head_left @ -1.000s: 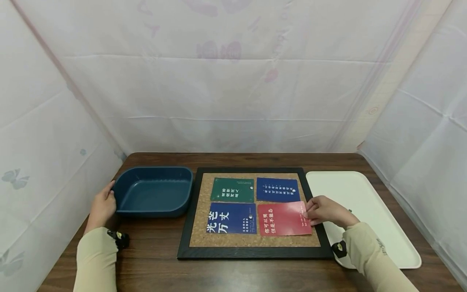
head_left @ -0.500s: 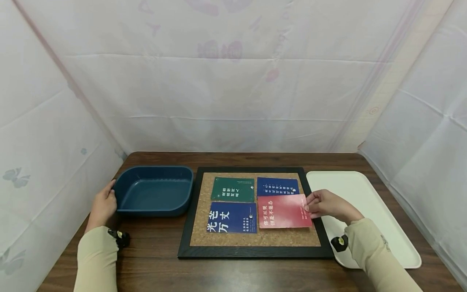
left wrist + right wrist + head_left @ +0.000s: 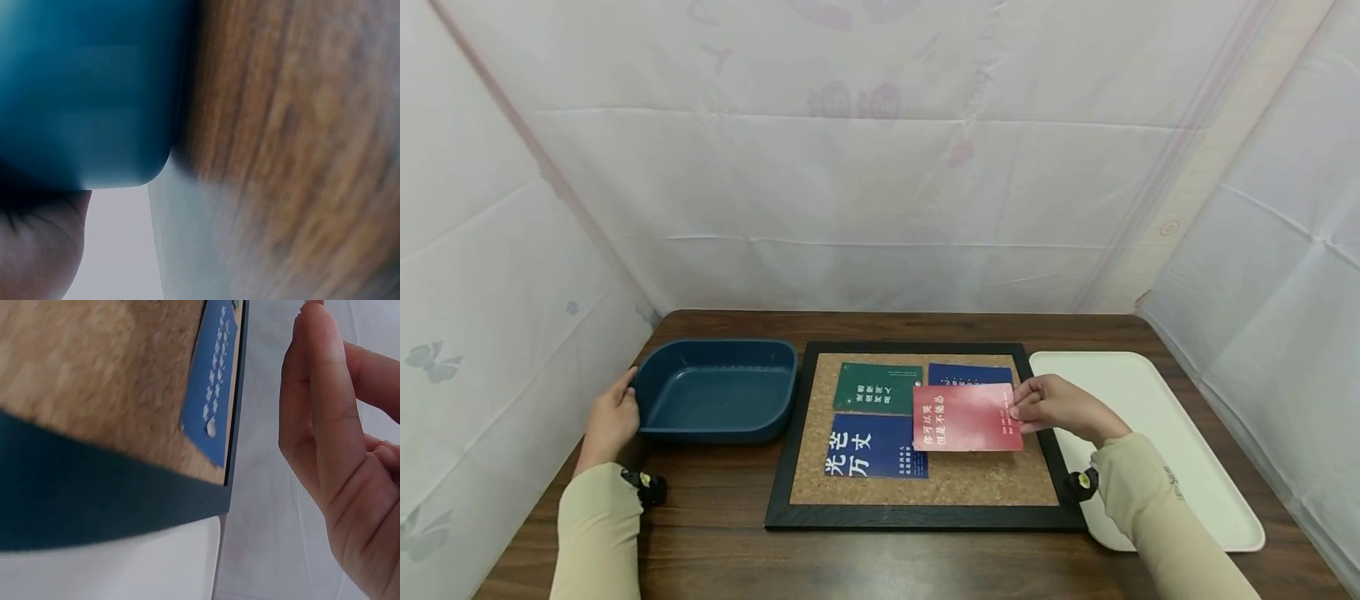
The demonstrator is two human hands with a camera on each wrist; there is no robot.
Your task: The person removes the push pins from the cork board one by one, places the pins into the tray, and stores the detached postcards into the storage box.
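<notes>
Right hand (image 3: 1051, 406) pinches the red card (image 3: 967, 417) by its edge above the corkboard (image 3: 925, 487); a loose pinch could drop it. Left hand (image 3: 612, 419) rests, fingers relaxed, against the bin (image 3: 715, 392).

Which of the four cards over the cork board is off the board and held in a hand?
The red card, pinched by the right hand; the green, small blue and large blue cards lie flat.

My right hand (image 3: 1051, 406) is holding a card (image 3: 967, 417) above the corkboard (image 3: 925, 487), which is lying on the counter (image 3: 715, 533) to the left of my fingers (image 3: 1018, 408). A tray (image 3: 1157, 417) is sitting to their right. My left hand (image 3: 610, 421) is resting against a basin (image 3: 715, 392), far to their left.
</notes>
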